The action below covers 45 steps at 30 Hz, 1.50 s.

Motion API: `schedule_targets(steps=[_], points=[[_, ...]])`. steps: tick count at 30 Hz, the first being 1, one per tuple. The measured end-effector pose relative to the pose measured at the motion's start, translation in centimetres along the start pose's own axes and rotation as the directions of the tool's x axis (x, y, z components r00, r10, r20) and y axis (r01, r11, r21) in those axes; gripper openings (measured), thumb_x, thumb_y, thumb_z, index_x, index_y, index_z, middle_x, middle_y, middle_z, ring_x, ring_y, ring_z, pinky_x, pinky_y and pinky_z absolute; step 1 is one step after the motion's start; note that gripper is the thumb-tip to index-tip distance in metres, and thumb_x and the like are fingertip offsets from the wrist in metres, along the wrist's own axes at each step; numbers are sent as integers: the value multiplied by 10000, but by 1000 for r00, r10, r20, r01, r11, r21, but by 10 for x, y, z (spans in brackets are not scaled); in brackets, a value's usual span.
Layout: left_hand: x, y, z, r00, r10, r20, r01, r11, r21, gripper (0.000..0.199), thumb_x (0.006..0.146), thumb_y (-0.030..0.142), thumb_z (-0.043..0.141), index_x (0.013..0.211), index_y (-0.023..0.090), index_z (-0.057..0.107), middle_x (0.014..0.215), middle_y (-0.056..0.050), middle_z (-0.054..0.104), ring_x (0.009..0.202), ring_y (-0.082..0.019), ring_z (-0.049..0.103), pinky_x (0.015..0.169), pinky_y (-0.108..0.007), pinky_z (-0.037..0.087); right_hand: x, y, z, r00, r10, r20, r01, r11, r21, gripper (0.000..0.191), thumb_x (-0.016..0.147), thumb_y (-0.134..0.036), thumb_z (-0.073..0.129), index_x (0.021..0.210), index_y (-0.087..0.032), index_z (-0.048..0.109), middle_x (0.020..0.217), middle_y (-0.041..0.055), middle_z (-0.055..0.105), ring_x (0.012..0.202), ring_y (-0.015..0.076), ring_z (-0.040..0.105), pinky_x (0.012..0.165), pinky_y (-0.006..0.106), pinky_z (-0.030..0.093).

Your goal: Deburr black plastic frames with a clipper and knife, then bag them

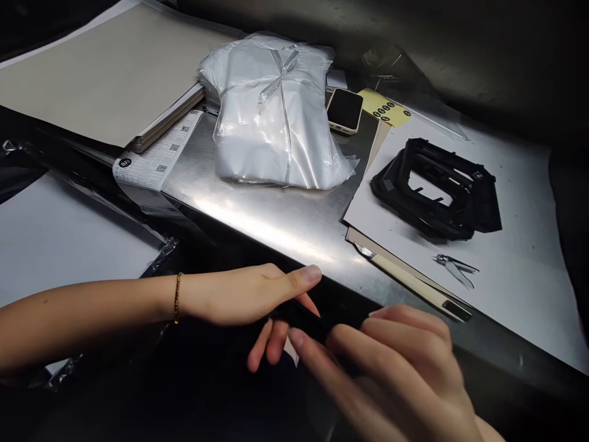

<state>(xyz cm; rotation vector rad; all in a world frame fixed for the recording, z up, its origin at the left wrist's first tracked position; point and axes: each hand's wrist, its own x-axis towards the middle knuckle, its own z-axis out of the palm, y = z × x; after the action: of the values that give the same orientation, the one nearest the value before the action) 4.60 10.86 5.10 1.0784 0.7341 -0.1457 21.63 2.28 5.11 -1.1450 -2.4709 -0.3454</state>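
My left hand (243, 298) reaches in from the left, a thin bracelet at its wrist. Its thumb and fingers pinch a small dark part (301, 319) just below the front edge of the metal table (276, 215). My right hand (405, 368) comes up from the bottom right, blurred, with its fingertips touching the same dark part from the other side. The part is mostly hidden by both hands and by shadow, so its shape is unclear.
A black plastic frame (437, 187) and small metal clippers (455, 267) lie on white paper (515, 258) at right. A bag-wrapped white bundle (271, 116), a phone (344, 110), yellow stickers (384, 107), a label sheet (159, 156) and boards (105, 73) lie farther back.
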Motion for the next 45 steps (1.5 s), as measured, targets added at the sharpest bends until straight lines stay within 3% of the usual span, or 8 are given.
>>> schedule_targets(steps=[7, 12, 16, 21, 30, 37, 42, 45], points=[[-2, -2, -1, 1000, 8, 15, -9, 1000, 5, 633, 806, 566, 129, 893, 134, 583, 413, 45, 475, 322, -82, 452, 564, -285, 435, 21, -2, 17, 994, -90, -59, 99, 980, 172, 302, 837, -118, 361, 778, -186, 650, 750, 10, 621, 712, 142, 544, 615, 300, 356], [-3, -4, -1, 999, 30, 34, -30, 1000, 2, 617, 812, 556, 127, 863, 130, 571, 399, 52, 471, 312, -73, 448, 619, -288, 442, 19, -7, 21, 995, 12, -103, 24, 941, 338, 238, 808, -34, 406, 759, -120, 623, 748, -13, 631, 722, 95, 497, 708, 279, 337], [-3, -2, 0, 1000, 6, 16, -6, 1000, -2, 594, 798, 576, 141, 831, 145, 549, 401, 57, 478, 311, -75, 451, 603, -285, 440, 17, -13, 21, 982, 110, -155, -56, 947, 317, 192, 807, -68, 449, 814, -107, 636, 723, 8, 630, 741, 116, 501, 710, 306, 325], [0, -3, 1, 997, 64, 47, -65, 998, 6, 635, 813, 546, 128, 454, 155, 477, 355, 22, 437, 389, -111, 480, 656, -340, 440, 27, -16, 25, 985, 60, -164, -2, 943, 332, 271, 822, -67, 362, 742, -111, 617, 686, 35, 620, 714, 143, 486, 623, 316, 309], [-3, -5, 0, 995, 82, 51, -83, 997, 7, 646, 841, 490, 123, 400, 166, 468, 365, 9, 450, 378, -115, 466, 641, -329, 443, 27, -17, 32, 981, 84, -173, -14, 928, 372, 229, 842, -79, 348, 766, -109, 562, 724, 8, 605, 719, 106, 487, 619, 307, 300], [-7, -9, -4, 999, 32, 8, -31, 999, -34, 558, 830, 524, 160, 940, 149, 558, 381, 77, 494, 313, -59, 468, 766, -272, 416, 11, -12, 16, 958, 207, -196, -146, 947, 288, 101, 741, -47, 467, 711, -134, 509, 721, 30, 479, 668, 120, 444, 607, 320, 327], [-10, -10, -7, 1000, 12, -2, -12, 999, -37, 587, 826, 534, 158, 975, 136, 562, 379, 75, 496, 327, -59, 483, 798, -272, 397, -18, 15, -2, 946, 287, 149, -323, 848, 419, 202, 804, -91, 374, 654, -196, 457, 686, 25, 419, 612, 122, 455, 541, 277, 381], [-11, -12, -9, 1000, 1, 1, 0, 999, -38, 578, 825, 535, 169, 990, 142, 559, 399, 67, 514, 344, -64, 500, 770, -280, 404, -44, 28, 2, 923, 323, 209, -367, 902, 229, 142, 819, -184, 400, 858, -209, 534, 816, 54, 481, 671, 144, 507, 509, 259, 414]])
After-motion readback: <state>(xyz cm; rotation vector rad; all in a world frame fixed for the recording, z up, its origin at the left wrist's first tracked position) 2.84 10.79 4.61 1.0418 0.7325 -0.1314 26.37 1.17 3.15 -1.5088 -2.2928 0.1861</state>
